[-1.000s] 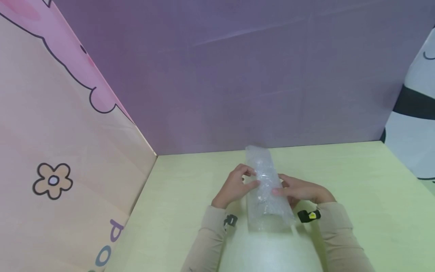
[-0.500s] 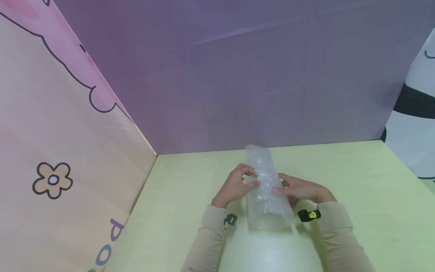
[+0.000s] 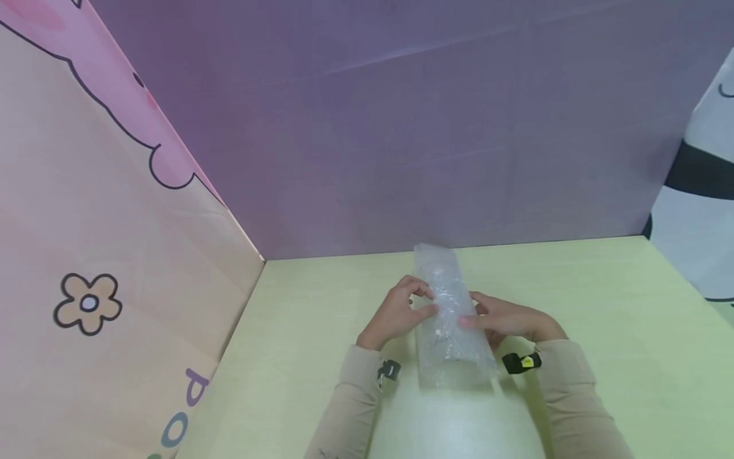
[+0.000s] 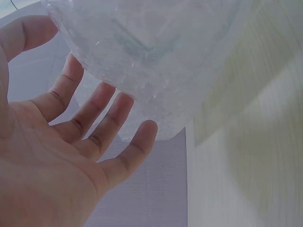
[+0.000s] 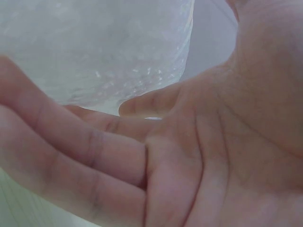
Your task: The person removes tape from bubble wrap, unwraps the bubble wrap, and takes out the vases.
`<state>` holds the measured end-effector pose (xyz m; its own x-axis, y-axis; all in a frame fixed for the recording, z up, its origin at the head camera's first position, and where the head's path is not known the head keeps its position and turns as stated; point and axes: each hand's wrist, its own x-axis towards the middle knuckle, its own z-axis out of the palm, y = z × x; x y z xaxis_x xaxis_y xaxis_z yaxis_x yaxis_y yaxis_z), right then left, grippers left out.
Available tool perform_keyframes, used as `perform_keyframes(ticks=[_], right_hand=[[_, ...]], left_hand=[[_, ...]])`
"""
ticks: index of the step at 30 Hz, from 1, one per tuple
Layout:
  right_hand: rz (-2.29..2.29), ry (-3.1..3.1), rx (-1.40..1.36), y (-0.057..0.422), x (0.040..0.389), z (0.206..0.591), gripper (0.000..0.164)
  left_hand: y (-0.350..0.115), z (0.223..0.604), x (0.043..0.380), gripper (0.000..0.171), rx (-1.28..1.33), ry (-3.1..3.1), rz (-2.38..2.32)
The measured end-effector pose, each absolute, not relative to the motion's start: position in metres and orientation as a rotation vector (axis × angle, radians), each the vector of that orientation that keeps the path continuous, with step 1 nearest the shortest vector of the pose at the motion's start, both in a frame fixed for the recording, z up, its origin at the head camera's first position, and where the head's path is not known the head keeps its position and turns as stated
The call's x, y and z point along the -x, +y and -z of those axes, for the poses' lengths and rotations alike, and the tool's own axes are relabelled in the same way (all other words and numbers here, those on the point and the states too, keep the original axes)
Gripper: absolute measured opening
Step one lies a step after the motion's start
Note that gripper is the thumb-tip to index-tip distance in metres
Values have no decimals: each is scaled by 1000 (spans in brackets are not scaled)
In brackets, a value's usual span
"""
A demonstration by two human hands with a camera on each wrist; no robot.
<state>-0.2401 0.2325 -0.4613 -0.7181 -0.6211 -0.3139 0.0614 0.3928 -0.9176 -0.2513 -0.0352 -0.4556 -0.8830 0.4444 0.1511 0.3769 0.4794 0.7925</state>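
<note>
A long, clear bubble wrap bundle (image 3: 450,319) lies lengthwise between the two hands over the middle of the table. My left hand (image 3: 395,312) grips its left side, thumb on the near part and the fingers farther up. In the left wrist view, that hand's fingertips touch the edge of the bubble wrap (image 4: 151,52), where faint greenish lines show through the layers. On the other side, my right hand (image 3: 510,322) holds the bundle with its thumb on top and fingers curled at the right edge. In the right wrist view these fingers (image 5: 94,146) pass beneath the wrap. What the layers enclose is hidden.
The pale yellow-green table (image 3: 321,319) meets a purple backdrop (image 3: 401,140) behind. A cream panel printed with a flower (image 3: 88,305) stands at left, and a white-and-black printed panel (image 3: 694,223) at right. A black strap (image 3: 520,364) is at the right wrist.
</note>
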Motion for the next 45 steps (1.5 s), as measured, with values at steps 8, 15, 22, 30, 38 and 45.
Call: perform_keyframes(ticks=[8,15,22,30,38,45], right_hand=[[1363,2013,482,232,240,461,82],[1361,2019,478,232,239,462,80],[1370,2015,479,232,239,463,81],[1371,2016,479,232,239,463,80],[1365,2026,469,231,239,461,80],[1379,2006,479,232,239,462,78]], left_hand=[[-36,456,251,17,-734,2629,-1384],[-35,456,250,15,-727,2633,-1388],[-34,455,249,14,-704,2625,-1392],[-34,454,248,14,-698,2636,-1370],[-34,455,249,14,-699,2627,-1381],[-34,455,249,15,-707,2628,-1387]])
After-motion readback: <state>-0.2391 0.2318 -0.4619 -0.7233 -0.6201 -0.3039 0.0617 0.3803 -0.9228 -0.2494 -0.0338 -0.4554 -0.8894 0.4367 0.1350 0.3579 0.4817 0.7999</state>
